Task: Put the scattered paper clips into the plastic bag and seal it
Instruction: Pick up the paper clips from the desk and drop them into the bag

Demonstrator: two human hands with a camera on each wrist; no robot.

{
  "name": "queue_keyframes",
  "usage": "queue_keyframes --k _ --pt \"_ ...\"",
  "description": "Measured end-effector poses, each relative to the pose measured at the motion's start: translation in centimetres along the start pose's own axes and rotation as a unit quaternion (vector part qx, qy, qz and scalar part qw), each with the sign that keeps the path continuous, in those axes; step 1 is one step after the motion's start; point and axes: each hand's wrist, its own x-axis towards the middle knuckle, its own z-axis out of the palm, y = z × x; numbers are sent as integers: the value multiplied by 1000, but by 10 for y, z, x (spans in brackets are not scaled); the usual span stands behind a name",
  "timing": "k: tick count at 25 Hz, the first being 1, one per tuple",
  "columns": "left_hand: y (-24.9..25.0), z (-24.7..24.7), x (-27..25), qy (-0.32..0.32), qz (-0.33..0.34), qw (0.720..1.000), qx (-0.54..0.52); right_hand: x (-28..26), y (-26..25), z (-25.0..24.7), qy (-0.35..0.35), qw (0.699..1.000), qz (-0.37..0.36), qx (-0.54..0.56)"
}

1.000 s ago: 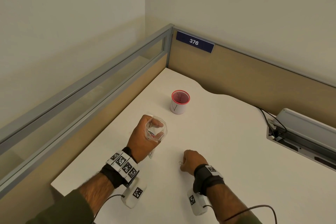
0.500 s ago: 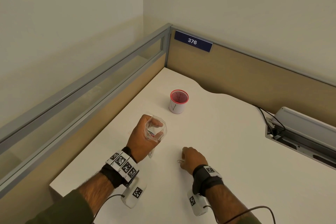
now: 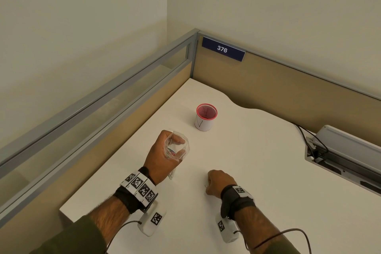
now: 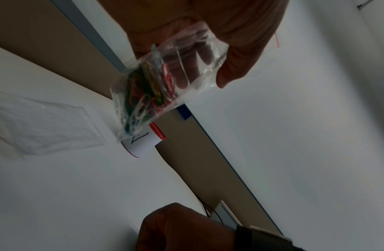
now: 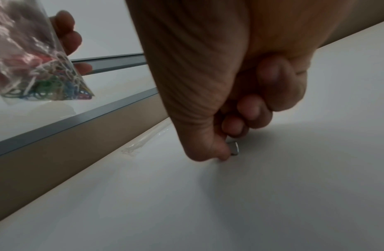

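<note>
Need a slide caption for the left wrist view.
Left hand holds clear plastic bag of coloured paper clips above white desk.

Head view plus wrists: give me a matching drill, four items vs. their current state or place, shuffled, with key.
Column 1:
1. plastic bag
2. red-rimmed cup
3. right hand
4. blue sign

Column 2:
A. mounted on the partition, reads 376
B. held up in the left hand, coloured paper clips inside
C. standing upright on the desk
D. down at the desk, fingers pinching a small metal piece

Pairs: 1-B, 2-C, 3-D, 4-A
</note>
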Motion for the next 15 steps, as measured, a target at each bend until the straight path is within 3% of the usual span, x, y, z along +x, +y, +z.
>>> queue_keyframes --k 4,11,15 --pt "-3 2 -2 -3 -5 1000 4 -7 4 8 36 999 -25 -4" --pt "-4 8 -1 -4 0 1000 8 -17 26 14 122 989 37 79" --pt "-6 9 1 -4 -1 1000 21 -36 1 -22 215 956 -47 196"
